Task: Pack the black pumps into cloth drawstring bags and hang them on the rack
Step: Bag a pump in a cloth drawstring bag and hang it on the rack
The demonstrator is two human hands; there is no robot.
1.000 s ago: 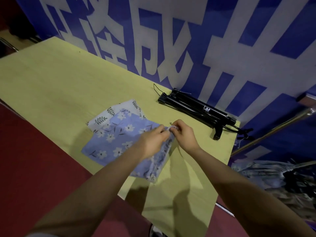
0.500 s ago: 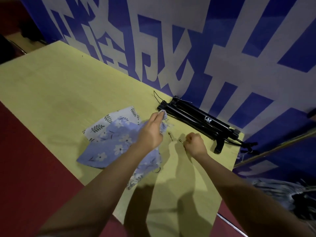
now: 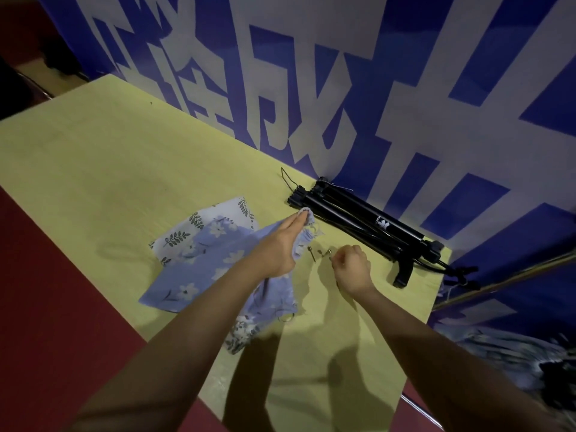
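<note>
Left hand (image 3: 282,244) grip on blue bag (image 3: 199,263), right hand (image 3: 350,268) fisted

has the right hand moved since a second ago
Yes: the right hand left the blue bag's mouth and now sits apart, nearer the black pump.

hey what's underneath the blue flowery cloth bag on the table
A white bag with a leaf print lies partly under the blue floral bag, its edge and corner showing at the far-left side. The rest is covered. The left hand holds the blue bag's top, hiding what's beneath there.
</note>
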